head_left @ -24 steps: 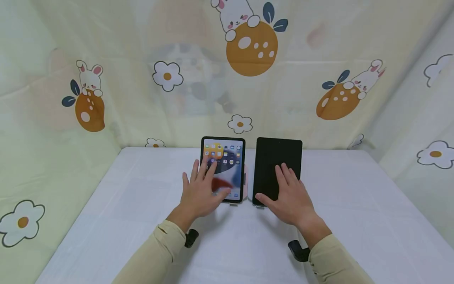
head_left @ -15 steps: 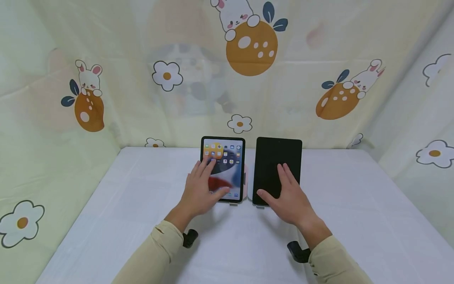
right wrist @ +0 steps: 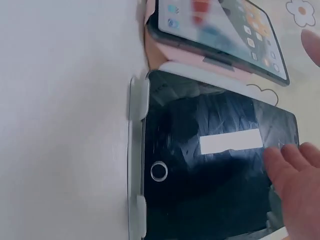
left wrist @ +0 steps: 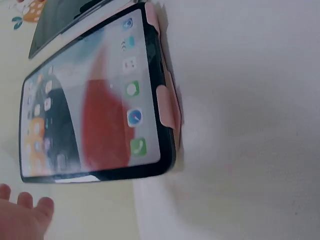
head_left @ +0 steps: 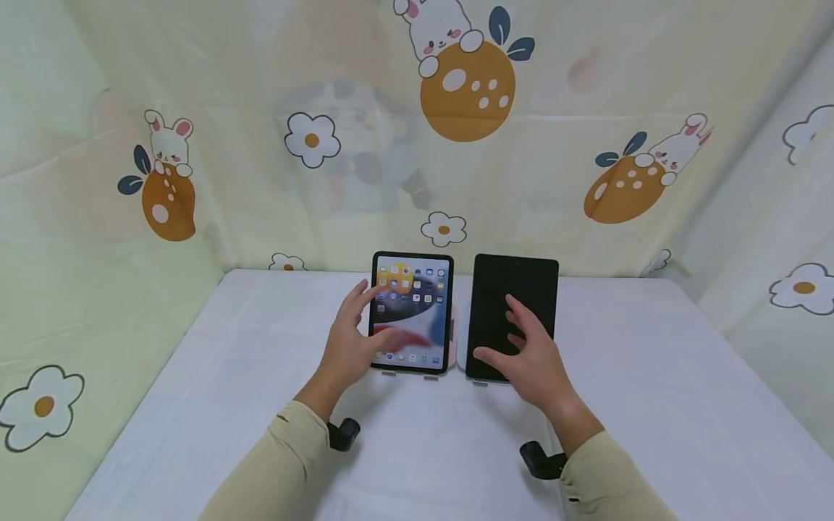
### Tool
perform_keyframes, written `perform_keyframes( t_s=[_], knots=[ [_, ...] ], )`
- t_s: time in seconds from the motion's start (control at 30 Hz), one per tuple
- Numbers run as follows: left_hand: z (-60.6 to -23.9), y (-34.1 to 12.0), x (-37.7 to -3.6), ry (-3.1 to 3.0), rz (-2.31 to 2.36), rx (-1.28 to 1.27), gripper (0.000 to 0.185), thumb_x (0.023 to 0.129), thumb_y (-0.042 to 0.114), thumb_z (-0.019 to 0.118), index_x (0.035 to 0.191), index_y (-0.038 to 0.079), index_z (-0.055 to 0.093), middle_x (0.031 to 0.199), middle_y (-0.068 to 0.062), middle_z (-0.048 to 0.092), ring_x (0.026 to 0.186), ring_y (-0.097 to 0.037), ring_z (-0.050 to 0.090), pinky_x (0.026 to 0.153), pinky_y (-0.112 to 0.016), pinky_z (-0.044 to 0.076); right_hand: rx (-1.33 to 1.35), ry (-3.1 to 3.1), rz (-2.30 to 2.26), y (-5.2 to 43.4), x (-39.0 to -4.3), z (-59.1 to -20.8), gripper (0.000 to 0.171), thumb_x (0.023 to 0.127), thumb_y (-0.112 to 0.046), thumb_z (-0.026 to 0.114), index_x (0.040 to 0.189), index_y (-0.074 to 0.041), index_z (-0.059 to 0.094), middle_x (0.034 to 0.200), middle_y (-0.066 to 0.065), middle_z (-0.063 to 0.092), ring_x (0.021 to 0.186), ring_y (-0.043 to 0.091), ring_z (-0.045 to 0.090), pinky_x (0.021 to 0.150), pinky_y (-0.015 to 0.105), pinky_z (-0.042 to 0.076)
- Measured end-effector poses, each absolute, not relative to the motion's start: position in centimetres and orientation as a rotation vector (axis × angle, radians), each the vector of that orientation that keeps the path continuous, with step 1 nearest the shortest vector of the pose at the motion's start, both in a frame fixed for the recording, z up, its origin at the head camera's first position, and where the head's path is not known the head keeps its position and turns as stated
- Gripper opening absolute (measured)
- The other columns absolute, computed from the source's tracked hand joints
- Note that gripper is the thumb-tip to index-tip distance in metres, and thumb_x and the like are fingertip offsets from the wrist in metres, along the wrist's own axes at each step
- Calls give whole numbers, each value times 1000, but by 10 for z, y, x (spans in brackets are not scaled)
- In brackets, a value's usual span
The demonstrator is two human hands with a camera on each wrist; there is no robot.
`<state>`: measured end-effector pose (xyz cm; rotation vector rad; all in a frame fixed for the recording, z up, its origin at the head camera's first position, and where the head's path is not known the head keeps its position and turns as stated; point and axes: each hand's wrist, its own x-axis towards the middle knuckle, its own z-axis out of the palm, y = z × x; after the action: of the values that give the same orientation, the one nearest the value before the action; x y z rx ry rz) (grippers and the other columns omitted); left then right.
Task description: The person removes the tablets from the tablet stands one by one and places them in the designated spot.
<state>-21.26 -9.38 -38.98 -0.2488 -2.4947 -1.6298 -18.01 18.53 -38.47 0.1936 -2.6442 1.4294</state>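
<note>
Two tablets stand propped side by side at the back of the white table. The left tablet is lit and shows a home screen with app icons; it sits in a pink stand. The right tablet is dark, with a round home button. My left hand is raised in front of the lit tablet's left edge with straight fingers, and its fingertips are off the screen. My right hand hovers with relaxed fingers over the dark tablet. Neither hand holds anything.
A cream curtain printed with rabbits and flowers closes off the back and both sides of the table. Black wrist-camera mounts sit under both sleeves. Bare tablecloth lies to the left and right of the tablets.
Both hands have lifted from the screens. The left hand slid left off the lit tablet, uncovering its lower half. The right hand's fingers rose slightly from the dark screen.
</note>
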Motion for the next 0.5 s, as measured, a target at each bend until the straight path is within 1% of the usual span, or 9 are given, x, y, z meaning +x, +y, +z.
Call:
perform_keyframes(
  t_s=[0.1, 0.23, 0.33, 0.5],
  knots=[
    [-392, -98, -217, -2425, -1738, -235, 60, 89, 12, 77, 144, 16, 54, 163, -4, 23, 147, -29, 24, 115, -46, 28, 180, -2600, 1543, 181, -183, -383, 87, 88, -19, 79, 158, -13, 26, 158, 16, 31, 135, 39, 45, 104, 50, 42],
    [-393, -102, -222, -2368, -1848, -219, 55, 89, 10, 76, 141, 12, 57, 163, -4, 23, 148, -30, 23, 115, -46, 27, 153, -2569, 1633, 175, -189, -380, 78, 90, -17, 77, 155, -15, 34, 152, 16, 40, 124, 39, 56, 100, 48, 47],
    [-394, -105, -226, -2353, -1885, -205, 55, 90, 10, 75, 142, 10, 56, 162, -3, 24, 147, -30, 23, 115, -47, 29, 154, -2550, 1681, 171, -196, -379, 73, 90, -18, 77, 152, -14, 39, 149, 16, 45, 121, 37, 58, 100, 46, 48],
    [-392, -106, -233, -2335, -1902, -183, 55, 91, 10, 73, 143, 8, 54, 160, -3, 29, 145, -27, 30, 114, -45, 31, 176, -2520, 1736, 161, -209, -376, 65, 91, -18, 75, 149, -11, 44, 146, 15, 49, 123, 35, 55, 103, 46, 45]
  ],
)
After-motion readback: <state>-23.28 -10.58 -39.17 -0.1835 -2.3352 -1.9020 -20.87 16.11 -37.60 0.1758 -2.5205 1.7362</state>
